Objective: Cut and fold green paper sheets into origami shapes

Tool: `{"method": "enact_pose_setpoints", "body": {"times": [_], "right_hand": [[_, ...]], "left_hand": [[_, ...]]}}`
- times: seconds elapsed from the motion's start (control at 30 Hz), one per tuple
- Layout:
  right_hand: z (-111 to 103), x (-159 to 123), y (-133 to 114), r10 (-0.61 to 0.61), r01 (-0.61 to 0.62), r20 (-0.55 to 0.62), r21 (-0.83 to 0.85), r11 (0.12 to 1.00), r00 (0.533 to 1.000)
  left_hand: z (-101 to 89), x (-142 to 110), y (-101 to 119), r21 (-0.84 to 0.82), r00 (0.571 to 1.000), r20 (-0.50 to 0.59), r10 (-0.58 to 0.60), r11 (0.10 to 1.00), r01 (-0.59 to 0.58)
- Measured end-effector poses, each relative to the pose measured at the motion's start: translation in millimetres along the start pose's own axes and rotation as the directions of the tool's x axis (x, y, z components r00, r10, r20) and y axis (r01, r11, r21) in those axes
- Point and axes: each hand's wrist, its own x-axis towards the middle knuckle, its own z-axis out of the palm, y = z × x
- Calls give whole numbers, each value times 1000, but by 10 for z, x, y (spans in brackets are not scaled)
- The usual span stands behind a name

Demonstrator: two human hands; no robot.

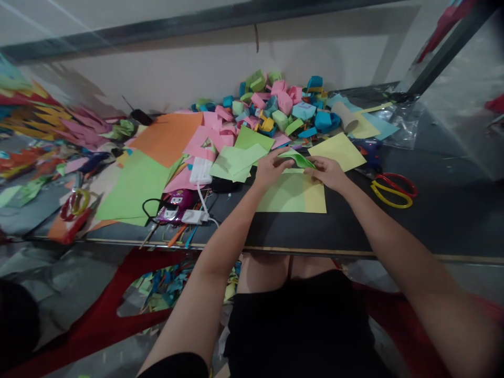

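My left hand (271, 167) and my right hand (329, 172) both pinch a small green piece of folded paper (296, 157) just above the black table (433, 220). Each hand has its fingers closed on one end of it. Under the hands lie a light green sheet (280, 195) and a yellow sheet (315, 198), side by side. Another yellow sheet (337, 151) lies just beyond my right hand.
A heap of folded paper boxes (275, 105) in several colours sits at the back. Red and yellow scissors (392, 189) lie to the right. Orange (167, 137) and green (132, 189) sheets, a charger with cables (185, 210) and paper scraps cover the left side.
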Motion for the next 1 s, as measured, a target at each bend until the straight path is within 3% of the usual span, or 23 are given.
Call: {"method": "enact_pose_setpoints", "body": {"times": [0.3, 0.43, 0.53, 0.63, 0.8, 1.0], "right_hand": [[-11, 19, -13, 64, -64, -1, 67, 996, 998], [20, 13, -41, 122, -118, -20, 133, 984, 992], [19, 22, -45, 157, -152, -19, 148, 977, 987], [-6, 35, -29, 106, -92, -87, 147, 985, 991], [-20, 28, -5, -28, 56, -230, 113, 992, 973], [87, -35, -99, -36, 80, -268, 154, 985, 963]], "left_hand": [[68, -59, 148, -12, 998, -60, 16, 1000, -17], [67, -52, 162, 188, 987, -163, 2, 982, 29], [24, -56, 199, 335, 971, -193, 141, 940, -69], [-17, -98, 264, 370, 963, -89, 253, 906, -204], [-14, -168, 279, 443, 958, 203, 203, 854, -275], [185, -181, 196, 559, 972, 144, 185, 796, -234]]}}
